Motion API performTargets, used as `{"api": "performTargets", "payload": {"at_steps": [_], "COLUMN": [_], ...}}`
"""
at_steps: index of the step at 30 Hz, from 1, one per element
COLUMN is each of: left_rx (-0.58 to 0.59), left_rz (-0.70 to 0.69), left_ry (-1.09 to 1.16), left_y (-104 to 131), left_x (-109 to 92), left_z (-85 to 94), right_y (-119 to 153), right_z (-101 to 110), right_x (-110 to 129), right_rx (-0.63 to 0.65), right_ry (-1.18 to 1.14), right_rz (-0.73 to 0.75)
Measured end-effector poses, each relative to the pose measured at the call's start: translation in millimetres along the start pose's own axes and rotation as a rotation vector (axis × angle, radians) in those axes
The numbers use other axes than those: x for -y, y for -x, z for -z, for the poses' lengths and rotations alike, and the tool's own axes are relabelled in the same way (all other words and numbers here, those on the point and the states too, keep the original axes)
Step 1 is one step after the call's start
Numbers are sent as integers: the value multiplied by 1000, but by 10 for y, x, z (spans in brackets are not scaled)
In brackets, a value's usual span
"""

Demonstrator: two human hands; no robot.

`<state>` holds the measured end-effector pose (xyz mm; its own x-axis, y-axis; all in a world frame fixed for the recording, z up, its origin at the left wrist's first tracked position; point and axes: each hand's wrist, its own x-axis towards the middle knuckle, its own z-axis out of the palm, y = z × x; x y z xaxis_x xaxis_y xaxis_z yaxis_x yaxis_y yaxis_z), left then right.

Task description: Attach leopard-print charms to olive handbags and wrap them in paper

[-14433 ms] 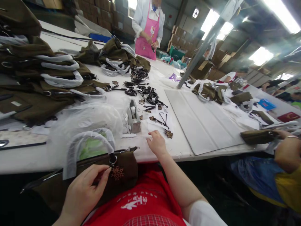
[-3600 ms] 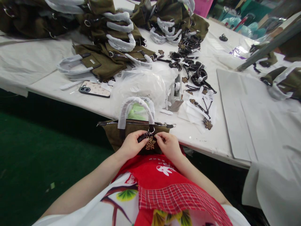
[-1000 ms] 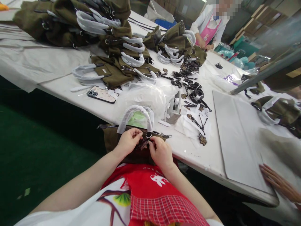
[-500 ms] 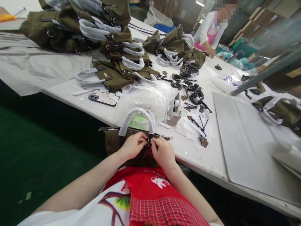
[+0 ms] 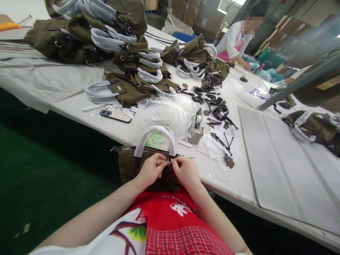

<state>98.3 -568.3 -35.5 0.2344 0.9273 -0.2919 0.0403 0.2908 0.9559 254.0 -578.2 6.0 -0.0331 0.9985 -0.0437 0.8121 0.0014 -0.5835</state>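
An olive-green handbag (image 5: 126, 166) rests against my red apron at the table edge, its wrapped handle (image 5: 145, 136) standing up. At the base of that handle, a small metal ring (image 5: 169, 161) shows between my fingertips. My left hand (image 5: 152, 170) is closed in a pinch on the ring's left side. My right hand (image 5: 186, 171) pinches at its right side, fingers pressed together. A dark braided charm (image 5: 168, 173) hangs below the ring, partly hidden by my hands. Exactly which part each fingertip grips is too small to tell.
Piled olive bags (image 5: 87, 35) with wrapped handles lie at the left and back. A phone (image 5: 117, 112), clear plastic bags (image 5: 159, 113) and black straps with flower charms (image 5: 229, 162) lie on the table. A grey board (image 5: 281, 166) is at right. A co-worker (image 5: 233, 40) stands beyond.
Both hands stay at the ring, shifting only slightly; the ring now shows more clearly between the fingertips. The view has tilted a little. The co-worker's hand has moved to the right.
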Motion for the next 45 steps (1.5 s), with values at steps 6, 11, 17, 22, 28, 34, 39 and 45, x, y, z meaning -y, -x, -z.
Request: {"api": "performTargets", "payload": {"at_steps": [6,11,17,22,28,34,39,45], "left_rx": [7,32,37,-103,-14,-11,46,70], "left_rz": [-81,-90,-158,-427,-247,-28,17,-6], "left_ry": [-109,-160,-307,-594,-275,-5,-11,-114], "left_y": [38,43,59,41,9,38,26,31], "left_x": [-16,-52,-153,-210,-243,-397,-439,-362], "left_z": [-32,-23,43,63,83,146,125,104], "right_y": [-63,-124,-86,-21,28,181,249,295], "right_z": [23,56,-21,-80,54,228,138,142], "right_x": [-52,-59,-61,-70,-152,-301,-348,-385], "right_rx": [64,148,5,-74,74,328,208,-109], "right_ry": [-109,-151,-95,-282,-735,-1044,-894,-169], "right_rz": [-20,-31,60,68,-80,-278,-203,19]}}
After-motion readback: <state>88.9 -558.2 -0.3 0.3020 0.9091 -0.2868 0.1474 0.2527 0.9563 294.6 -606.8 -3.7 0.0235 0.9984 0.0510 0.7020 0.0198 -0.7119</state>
